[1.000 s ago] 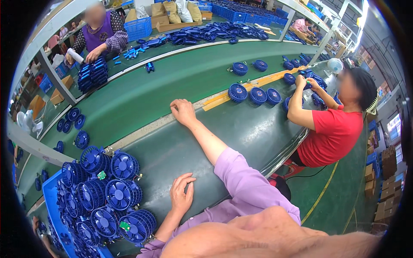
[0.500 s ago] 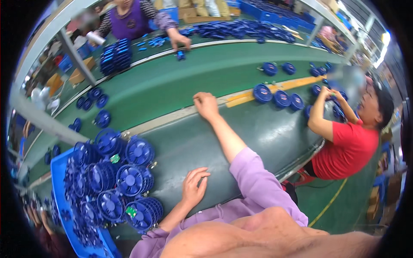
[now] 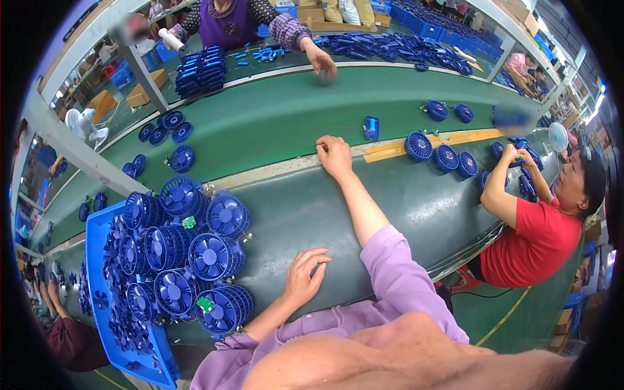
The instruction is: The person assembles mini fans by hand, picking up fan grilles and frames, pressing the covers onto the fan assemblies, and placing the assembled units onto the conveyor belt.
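Observation:
My left hand [image 3: 307,276] lies on the dark green work surface [image 3: 273,214], its fingers stretched out and nothing in them. Just left of it stand stacks of blue round fan cages [image 3: 216,258], some with blades showing and small green circuit boards on top. Farther forward, my right hand [image 3: 335,157] rests on the pale strip [image 3: 286,168] along the conveyor's edge, fingers loosely bent and holding nothing visible. To its right, a blue rectangular part [image 3: 371,128] lies on the green conveyor belt [image 3: 273,117]. Several fan heads [image 3: 446,158] sit farther right.
A blue bin [image 3: 97,279] of small blue parts stands left of the stacks. Across the belt, a person in purple reaches out a hand [image 3: 320,60]. At right, a co-worker in a red shirt [image 3: 539,240] handles parts. A white metal post [image 3: 84,146] slants at left.
The person across the belt has let go of the blue part, which now lies farther right on the belt. The view has shifted slightly; both my hands stay in place.

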`<state>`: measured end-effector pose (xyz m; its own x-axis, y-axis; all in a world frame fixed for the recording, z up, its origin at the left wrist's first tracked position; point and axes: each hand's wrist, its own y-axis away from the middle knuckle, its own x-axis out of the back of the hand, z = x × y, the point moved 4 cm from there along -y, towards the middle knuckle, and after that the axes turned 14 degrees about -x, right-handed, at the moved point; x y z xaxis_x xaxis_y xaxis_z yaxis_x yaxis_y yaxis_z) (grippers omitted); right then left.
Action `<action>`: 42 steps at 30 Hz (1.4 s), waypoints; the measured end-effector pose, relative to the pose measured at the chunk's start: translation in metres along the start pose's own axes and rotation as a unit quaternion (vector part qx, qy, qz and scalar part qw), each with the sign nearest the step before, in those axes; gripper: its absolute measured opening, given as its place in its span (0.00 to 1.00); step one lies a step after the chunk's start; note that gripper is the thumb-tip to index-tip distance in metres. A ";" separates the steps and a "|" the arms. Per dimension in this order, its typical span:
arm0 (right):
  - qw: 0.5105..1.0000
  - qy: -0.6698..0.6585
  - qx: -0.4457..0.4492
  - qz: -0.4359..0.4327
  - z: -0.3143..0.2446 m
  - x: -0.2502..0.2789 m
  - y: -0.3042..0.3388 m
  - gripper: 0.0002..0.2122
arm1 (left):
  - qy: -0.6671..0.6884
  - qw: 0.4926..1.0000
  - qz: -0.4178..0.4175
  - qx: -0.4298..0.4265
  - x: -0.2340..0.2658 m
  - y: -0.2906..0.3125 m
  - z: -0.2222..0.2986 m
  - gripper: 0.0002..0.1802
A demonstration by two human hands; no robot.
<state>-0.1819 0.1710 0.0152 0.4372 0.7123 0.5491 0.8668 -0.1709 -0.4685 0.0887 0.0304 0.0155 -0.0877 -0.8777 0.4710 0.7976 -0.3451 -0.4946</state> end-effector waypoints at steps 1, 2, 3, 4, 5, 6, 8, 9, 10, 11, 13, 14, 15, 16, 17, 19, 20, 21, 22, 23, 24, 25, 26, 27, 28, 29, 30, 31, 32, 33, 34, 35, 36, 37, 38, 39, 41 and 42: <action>1.000 0.000 -0.002 0.000 -0.001 0.000 0.001 0.03 | -0.010 1.000 0.003 -0.010 0.000 0.000 0.000 0.07; 1.000 -0.002 -0.003 -0.002 -0.002 0.000 0.000 0.03 | -0.019 1.000 0.006 -0.020 0.001 0.000 0.000 0.07; 1.000 -0.004 -0.003 -0.004 -0.002 0.000 0.000 0.03 | -0.019 1.000 0.005 -0.020 0.001 0.000 0.000 0.07; 1.000 -0.004 -0.005 -0.004 -0.002 0.000 0.000 0.03 | -0.022 0.999 0.005 -0.023 0.001 0.000 0.001 0.07; 1.000 -0.005 0.000 -0.003 -0.002 0.000 0.000 0.03 | -0.026 0.999 0.005 -0.026 0.002 -0.001 0.001 0.07; 1.000 -0.006 0.004 -0.003 -0.003 0.001 0.000 0.04 | -0.025 0.999 0.003 -0.026 0.001 -0.001 0.001 0.07; 1.000 -0.004 -0.009 -0.011 -0.001 0.000 -0.001 0.04 | -0.023 0.999 0.006 -0.028 0.002 -0.002 0.002 0.08; 1.000 -0.002 -0.022 -0.019 0.000 0.000 -0.002 0.04 | -0.023 0.999 0.005 -0.028 0.003 -0.002 0.003 0.08; 1.000 0.000 -0.021 -0.016 0.000 0.001 -0.002 0.04 | -0.020 0.999 0.004 -0.026 0.004 -0.003 0.004 0.08; 0.999 -0.020 -0.028 -0.013 0.001 0.002 -0.002 0.05 | -0.017 1.000 0.003 -0.024 0.004 -0.004 0.004 0.08; 0.999 -0.036 -0.033 -0.003 0.005 0.004 -0.004 0.06 | -0.015 0.999 0.005 -0.028 0.002 -0.002 0.002 0.08; 0.998 -0.059 -0.038 -0.005 0.009 0.005 -0.006 0.06 | -0.014 0.999 0.007 -0.029 0.001 -0.001 0.001 0.08; 0.996 -0.082 -0.044 -0.007 0.013 0.005 -0.009 0.07 | -0.010 0.999 0.005 -0.036 0.000 -0.003 0.001 0.08; 0.996 -0.077 -0.042 -0.011 0.012 0.004 -0.009 0.07 | -0.012 0.999 0.005 -0.032 0.001 -0.002 0.001 0.08; 0.998 -0.055 -0.040 -0.017 0.011 0.002 -0.009 0.07 | -0.014 1.000 0.005 -0.028 0.001 -0.002 0.001 0.08; 0.999 -0.006 -0.032 -0.030 0.005 -0.005 -0.005 0.07 | -0.017 0.999 0.008 -0.026 0.001 0.000 0.000 0.08; 0.999 -0.009 -0.029 -0.036 0.002 -0.007 -0.004 0.07 | -0.023 0.999 0.012 -0.022 0.002 0.002 -0.001 0.08; 1.000 0.017 -0.007 -0.017 0.000 -0.004 -0.003 0.06 | -0.029 0.999 0.019 -0.015 0.003 0.002 -0.001 0.08; 0.999 0.038 0.021 -0.006 -0.005 -0.008 -0.001 0.05 | -0.026 0.999 0.019 -0.018 0.004 0.003 0.000 0.08; 1.000 0.020 0.012 0.015 0.002 -0.007 -0.003 0.05 | -0.023 0.999 0.016 -0.021 0.003 0.001 0.003 0.08; 0.998 0.052 -0.030 -0.027 -0.001 -0.010 -0.003 0.06 | -0.014 1.000 0.018 -0.018 0.004 0.004 0.001 0.08; 0.999 0.042 -0.007 -0.026 0.002 -0.008 -0.002 0.07 | -0.031 0.999 0.042 0.000 0.005 0.006 -0.003 0.08; 0.998 0.047 -0.006 -0.040 -0.001 -0.005 -0.003 0.07 | -0.019 0.999 0.033 -0.013 0.002 0.007 -0.004 0.07; 0.998 0.054 0.004 -0.024 0.008 -0.004 -0.004 0.07 | -0.006 0.999 0.023 -0.029 -0.001 0.006 -0.004 0.07; 0.998 0.063 -0.009 -0.031 0.018 -0.005 -0.006 0.06 | 0.001 0.999 0.018 -0.038 0.000 0.003 -0.001 0.07; 0.998 0.065 0.022 -0.017 0.018 -0.003 -0.006 0.06 | -0.015 0.999 0.043 -0.022 0.001 0.003 -0.002 0.07; 0.998 0.053 0.013 -0.035 0.018 -0.003 -0.005 0.06 | -0.006 0.999 0.035 -0.026 0.000 0.004 -0.001 0.07; 0.997 0.066 0.018 -0.038 0.016 -0.004 -0.005 0.06 | 0.005 0.999 0.024 -0.032 -0.002 0.006 -0.001 0.07; 0.996 0.082 0.021 -0.037 0.013 -0.004 -0.004 0.06 | -0.005 0.999 0.042 -0.021 -0.001 0.008 -0.003 0.07; 0.996 0.077 0.027 -0.039 0.009 -0.006 -0.003 0.06 | -0.002 0.999 0.037 -0.024 -0.001 0.010 -0.004 0.07; 0.996 0.074 0.030 -0.036 0.007 -0.004 -0.002 0.06 | 0.005 0.999 0.028 -0.031 -0.002 0.009 -0.003 0.07; 0.996 0.067 0.039 -0.038 0.008 -0.004 -0.003 0.06 | 0.001 0.999 0.039 -0.026 -0.001 0.010 -0.002 0.07; 0.996 0.065 0.049 -0.045 0.006 -0.006 -0.002 0.06 | 0.002 0.999 0.043 -0.029 0.000 0.010 -0.001 0.07; 0.996 0.071 0.040 -0.042 0.006 -0.005 -0.001 0.06 | 0.007 0.998 0.043 -0.035 0.000 0.009 0.001 0.07; 0.996 0.078 0.032 -0.037 0.006 -0.003 -0.002 0.05 | 0.006 0.998 0.050 -0.034 0.000 0.009 0.001 0.07; 0.996 0.079 0.037 -0.031 0.008 -0.005 -0.002 0.05 | 0.007 0.998 0.046 -0.033 -0.001 0.008 0.001 0.07; 0.994 0.093 0.040 -0.031 0.008 -0.004 -0.004 0.05 | 0.009 0.998 0.044 -0.033 -0.002 0.008 0.000 0.07; 0.993 0.106 0.039 -0.028 0.008 -0.003 -0.004 0.05 | 0.007 0.998 0.046 -0.043 -0.003 0.008 0.000 0.07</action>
<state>-0.1887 0.1751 0.0094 0.4366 0.5584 0.7054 0.8737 -0.0762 -0.4804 0.0954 0.0300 0.0101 -0.0245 -0.9116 0.4104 0.7490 -0.2886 -0.5964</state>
